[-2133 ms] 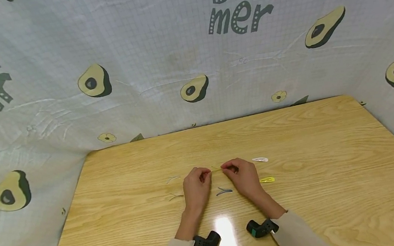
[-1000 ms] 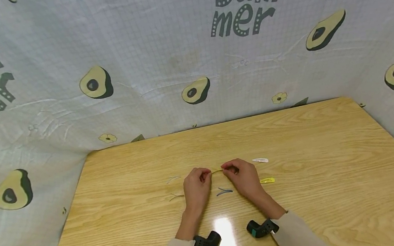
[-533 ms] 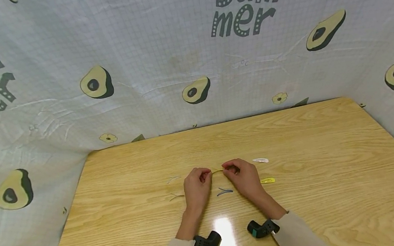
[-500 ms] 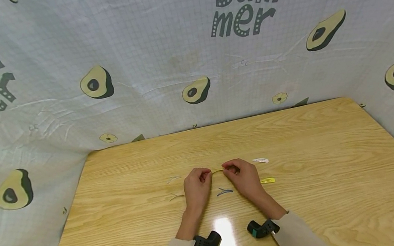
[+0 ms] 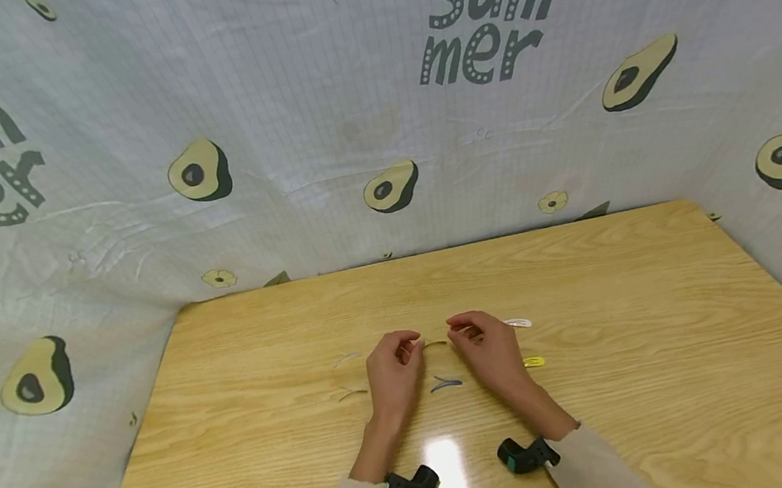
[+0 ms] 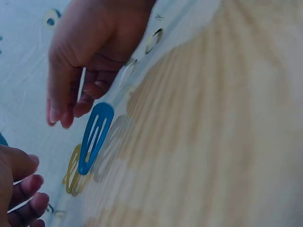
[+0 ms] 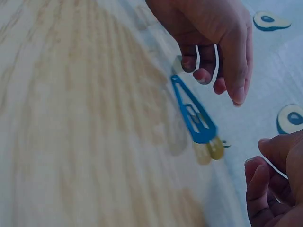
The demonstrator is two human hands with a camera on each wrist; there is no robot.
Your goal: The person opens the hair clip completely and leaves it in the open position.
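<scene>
A yellow snap hair clip [image 5: 437, 343] lies between my hands, its thin edge showing in the head view. My left hand [image 5: 393, 369] is just left of it, thumb and fingertips close to its end. On the other side my right hand [image 5: 489, 351] hovers with thumb and fingers parted. Both wrist views show a gap between the clip and either hand, and loosely bent fingers that hold nothing. Nearer to me rests a blue snap clip [image 5: 446, 384], its two parts spread in a V.
Two pale clips, one farther back [image 5: 345, 359] and one nearer [image 5: 353, 393], lie left of my left hand. A white clip [image 5: 518, 323] and a bright yellow clip [image 5: 533, 361] lie flat, partly behind my right hand. A printed cloth [image 5: 329, 228] rises behind the wooden table [image 5: 279, 460].
Both hands have let go of the yellow hair clip. The right hand has drawn slightly to the right and its fingers have parted. The head view has tilted slightly.
</scene>
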